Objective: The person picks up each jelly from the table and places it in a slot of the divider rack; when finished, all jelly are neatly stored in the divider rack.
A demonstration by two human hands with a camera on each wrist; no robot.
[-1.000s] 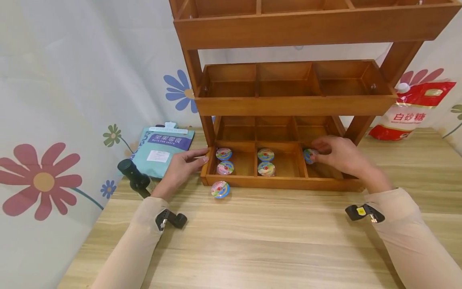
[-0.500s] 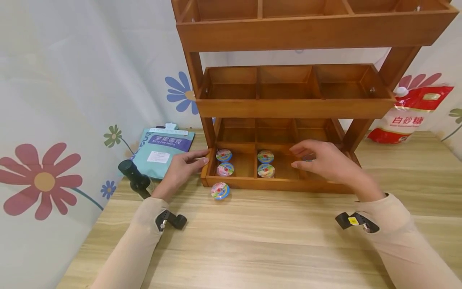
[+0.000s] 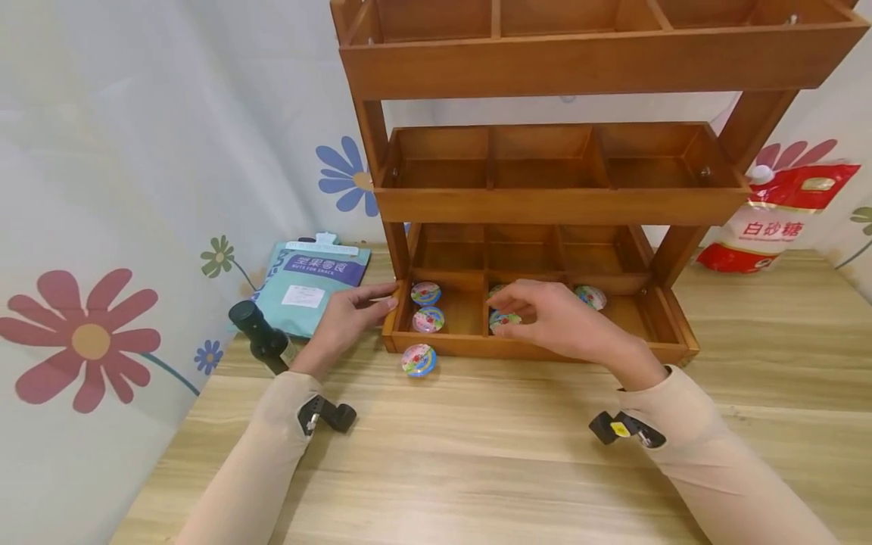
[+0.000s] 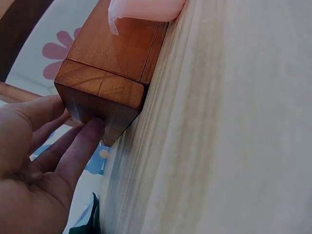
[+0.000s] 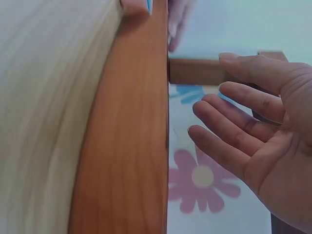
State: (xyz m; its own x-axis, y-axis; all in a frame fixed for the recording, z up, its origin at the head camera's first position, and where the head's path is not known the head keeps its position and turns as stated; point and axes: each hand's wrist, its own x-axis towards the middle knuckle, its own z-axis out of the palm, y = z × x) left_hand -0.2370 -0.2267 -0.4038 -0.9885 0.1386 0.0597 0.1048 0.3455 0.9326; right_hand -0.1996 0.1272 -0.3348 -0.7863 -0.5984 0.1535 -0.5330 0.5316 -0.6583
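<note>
My left hand [image 3: 344,324] touches the left end of the wooden rack's bottom tray [image 3: 538,350] with its fingertips; in the left wrist view the fingers [image 4: 80,151] press on the tray's end corner. Over the middle compartment hovers my right hand [image 3: 565,318], holding nothing, its fingers loosely bent. Two small jelly cups [image 3: 428,319] with printed lids stand in the left compartment. Two more cups [image 3: 502,321] in the middle one are partly hidden by the right hand. Another cup [image 3: 590,297] stands in the right compartment. One jelly cup [image 3: 418,360] is on the table before the tray.
Two upper tiers [image 3: 559,206] of the rack overhang the bottom tray. Left of it lie a teal nut snack bag [image 3: 309,284] and a dark bottle [image 3: 262,337]. A red and white sugar bag [image 3: 777,219] stands at the right. A floral curtain hangs behind.
My right hand has let go of a jelly cup in the right compartment and moved left over the middle compartment. The left hand has stayed at the tray's end.
</note>
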